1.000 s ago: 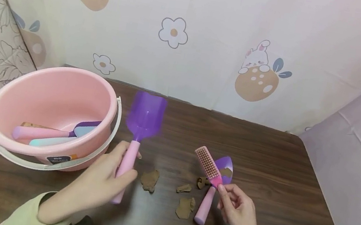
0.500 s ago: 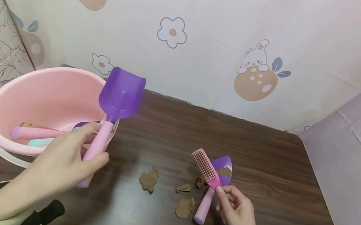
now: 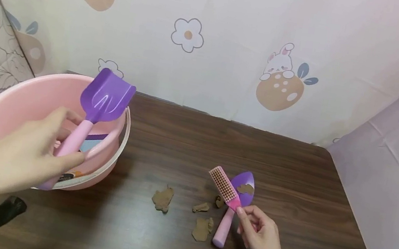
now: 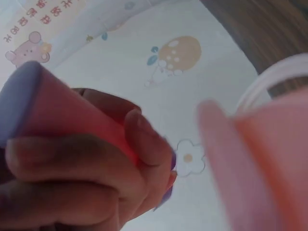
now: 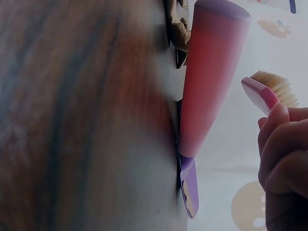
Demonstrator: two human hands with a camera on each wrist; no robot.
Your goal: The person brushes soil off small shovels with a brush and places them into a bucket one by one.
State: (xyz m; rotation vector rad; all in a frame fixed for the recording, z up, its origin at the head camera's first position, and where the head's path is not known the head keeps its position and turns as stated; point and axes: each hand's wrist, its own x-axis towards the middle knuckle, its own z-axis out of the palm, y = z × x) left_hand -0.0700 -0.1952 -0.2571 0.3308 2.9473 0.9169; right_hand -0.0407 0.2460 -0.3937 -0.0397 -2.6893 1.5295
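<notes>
My left hand point(image 3: 37, 142) grips the pink handle of a purple toy shovel point(image 3: 107, 97), holding it over the pink bucket point(image 3: 3, 100) with the scoop tilted up. In the left wrist view the fingers point(image 4: 72, 163) wrap round the handle close to the bucket's rim. My right hand point(image 3: 262, 234) pinches a small pink brush point(image 3: 225, 185) by its handle, bristles facing up in the head view. Beneath the brush a purple trowel point(image 3: 223, 230) with a pink handle lies on the table, a brown flake on its blade.
Several brown, dry, leaf-like pieces point(image 3: 163, 199) lie on the table point(image 3: 180, 147) between the hands. A light blue tool point(image 3: 91, 144) shows inside the bucket, whose white handle point(image 3: 123, 138) hangs down. A patterned sheet point(image 3: 225, 59) rises behind the table.
My left hand has carried the shovel leftward from above the table to over the bucket, tilting the scoop to the right. The right hand and brush have barely moved.
</notes>
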